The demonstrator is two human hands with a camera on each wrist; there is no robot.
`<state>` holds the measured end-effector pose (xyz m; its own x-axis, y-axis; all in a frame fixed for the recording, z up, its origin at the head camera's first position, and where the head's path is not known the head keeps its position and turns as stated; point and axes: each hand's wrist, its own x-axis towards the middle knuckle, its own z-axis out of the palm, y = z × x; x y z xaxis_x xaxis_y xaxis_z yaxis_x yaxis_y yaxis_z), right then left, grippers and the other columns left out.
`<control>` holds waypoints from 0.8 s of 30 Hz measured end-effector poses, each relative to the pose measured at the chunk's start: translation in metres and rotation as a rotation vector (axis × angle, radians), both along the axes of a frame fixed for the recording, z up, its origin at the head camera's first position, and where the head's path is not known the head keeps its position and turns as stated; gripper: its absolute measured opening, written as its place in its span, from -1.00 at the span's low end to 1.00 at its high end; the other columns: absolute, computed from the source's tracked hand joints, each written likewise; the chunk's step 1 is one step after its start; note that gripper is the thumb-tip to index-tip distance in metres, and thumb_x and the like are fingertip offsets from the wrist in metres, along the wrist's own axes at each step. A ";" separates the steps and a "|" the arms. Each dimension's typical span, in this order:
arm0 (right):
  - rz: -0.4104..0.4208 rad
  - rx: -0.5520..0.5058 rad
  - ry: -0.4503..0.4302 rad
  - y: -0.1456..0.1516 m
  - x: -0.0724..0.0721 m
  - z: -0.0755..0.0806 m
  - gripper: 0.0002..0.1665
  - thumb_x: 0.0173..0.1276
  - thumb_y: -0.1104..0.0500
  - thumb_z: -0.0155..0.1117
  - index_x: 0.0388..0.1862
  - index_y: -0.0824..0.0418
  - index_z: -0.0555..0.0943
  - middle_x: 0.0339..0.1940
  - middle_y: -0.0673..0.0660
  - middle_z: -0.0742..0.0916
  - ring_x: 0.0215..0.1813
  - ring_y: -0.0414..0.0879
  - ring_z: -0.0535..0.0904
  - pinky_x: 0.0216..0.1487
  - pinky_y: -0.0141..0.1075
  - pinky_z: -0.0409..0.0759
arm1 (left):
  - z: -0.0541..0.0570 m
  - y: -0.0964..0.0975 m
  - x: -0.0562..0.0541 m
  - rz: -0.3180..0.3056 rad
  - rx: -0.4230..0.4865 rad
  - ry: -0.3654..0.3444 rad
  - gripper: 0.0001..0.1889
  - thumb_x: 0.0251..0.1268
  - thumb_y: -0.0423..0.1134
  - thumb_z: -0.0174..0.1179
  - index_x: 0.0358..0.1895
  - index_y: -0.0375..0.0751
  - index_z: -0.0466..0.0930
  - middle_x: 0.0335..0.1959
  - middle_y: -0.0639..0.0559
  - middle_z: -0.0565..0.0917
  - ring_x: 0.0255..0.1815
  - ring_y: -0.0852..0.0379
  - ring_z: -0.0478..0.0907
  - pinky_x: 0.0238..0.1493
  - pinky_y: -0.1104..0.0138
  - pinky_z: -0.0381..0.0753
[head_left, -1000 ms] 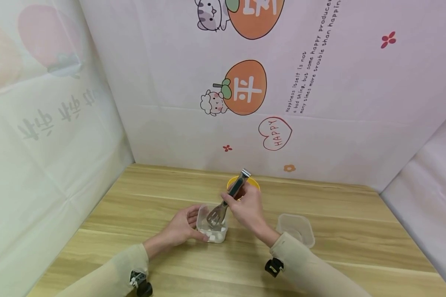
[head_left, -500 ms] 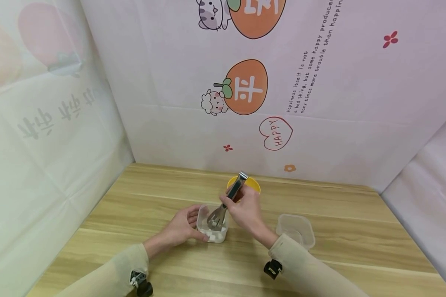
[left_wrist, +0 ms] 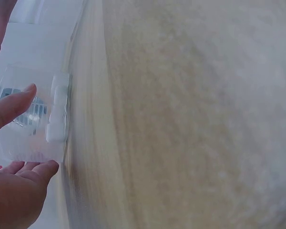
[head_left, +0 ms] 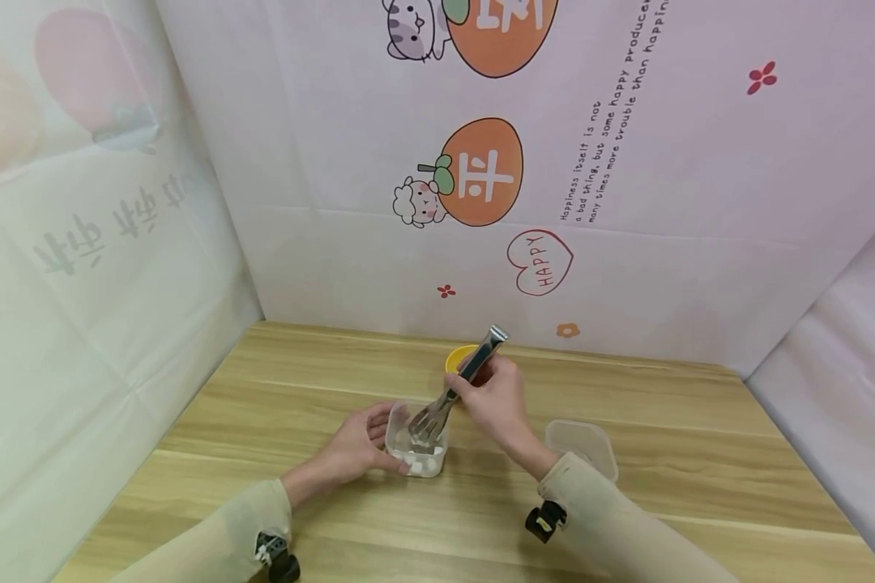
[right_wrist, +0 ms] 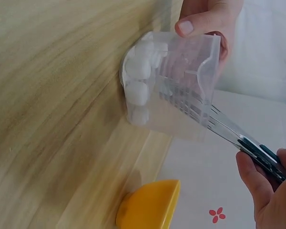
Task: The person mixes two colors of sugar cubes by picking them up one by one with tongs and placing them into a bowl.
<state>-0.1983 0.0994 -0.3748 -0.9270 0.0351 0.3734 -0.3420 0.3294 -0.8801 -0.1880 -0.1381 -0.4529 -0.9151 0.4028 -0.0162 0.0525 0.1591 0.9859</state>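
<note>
A small clear plastic container (head_left: 397,421) stands on the table, with several white rounded lumps (right_wrist: 137,93) on its bottom. My left hand (head_left: 344,447) holds it from the left, thumb on the near wall and fingers around the far side. My right hand (head_left: 497,401) grips metal tongs (head_left: 483,355) by their dark green handles. Slanting down to the left, the tongs reach inside the container. Through the wall in the right wrist view, their slotted heads (right_wrist: 181,98) show above the lumps. Whether a lump is between the heads, I cannot tell.
Behind the right hand, a yellow bowl (head_left: 458,357) stands near the back wall, partly covered by the hand. A translucent square piece of plastic (head_left: 582,442) lies right of the container, partly behind the right forearm. Printed cloth (head_left: 335,259) encloses the wooden table (head_left: 321,356).
My right hand has shifted right, and the tongs' handle end has swung right and up, while their heads stay in the container. The left hand and the container have kept their place.
</note>
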 end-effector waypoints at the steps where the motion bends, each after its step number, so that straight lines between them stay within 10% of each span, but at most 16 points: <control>1: -0.003 -0.007 -0.005 0.002 -0.001 0.001 -0.82 0.23 0.36 0.58 -0.34 0.28 0.67 -0.53 0.10 0.72 -0.50 -0.06 0.62 -0.53 -0.35 0.64 | 0.000 0.000 0.000 0.001 0.003 -0.001 0.08 -0.14 -0.55 0.64 0.56 -0.46 0.24 0.50 -0.38 0.41 0.48 -0.34 0.39 0.50 0.01 0.43; 24: -0.010 -0.288 -0.123 0.046 -0.022 0.037 -0.76 0.37 0.38 0.48 -0.15 0.50 0.59 -0.31 0.26 0.74 -0.41 -0.04 0.78 -0.24 -0.14 0.86 | -0.002 0.001 -0.001 0.007 0.025 -0.024 0.07 -0.16 -0.56 0.64 0.54 -0.47 0.24 0.48 -0.39 0.43 0.48 -0.35 0.40 0.49 0.06 0.45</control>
<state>-0.2200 0.1457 -0.3382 -0.9636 0.1324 0.2322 -0.2257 0.0628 -0.9722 -0.1887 -0.1370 -0.4551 -0.9173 0.3972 -0.0284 0.0276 0.1345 0.9905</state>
